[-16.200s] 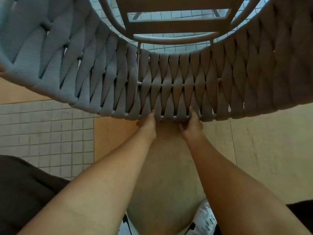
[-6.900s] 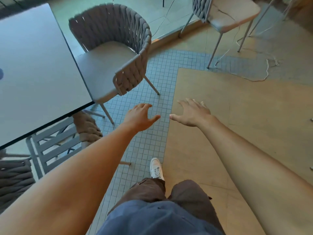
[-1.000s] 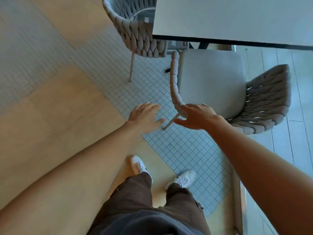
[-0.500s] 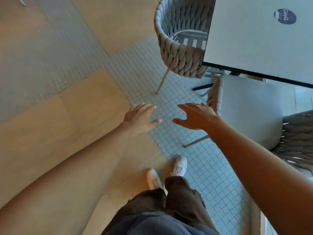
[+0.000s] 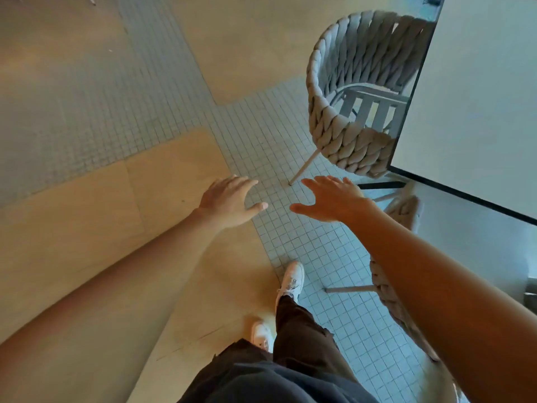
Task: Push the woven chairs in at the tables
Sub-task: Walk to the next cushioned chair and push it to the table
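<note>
Reaching forward with both arms, the person walks along the table (image 5: 479, 106), and neither hand holds anything. The left hand (image 5: 229, 203) and right hand (image 5: 334, 200) hang over the floor (image 5: 87, 141) short of the table's near corner, fingers spread and relaxed, touching no chair.

Two chairs stand at that corner. The far chair (image 5: 343, 112) sits at the table's left edge with its curved back turned outward; its front goes under the tabletop, so it looks pushed in already. The near chair (image 5: 404, 205) stands at the table's near edge, mostly hidden behind the right forearm, and only part of its woven rim and one leg show. How far under the table it goes I cannot tell.

The likely step is choosing which chair needs a push. To do it well, set both palms on the top rim of the back, one each side of its middle, and press straight toward the table so the legs slide evenly over the tiles without twisting.

Each chair has a rounded back of thick, pale grey braided straps on thin light legs. The far chair's seat is bare slats.
</note>
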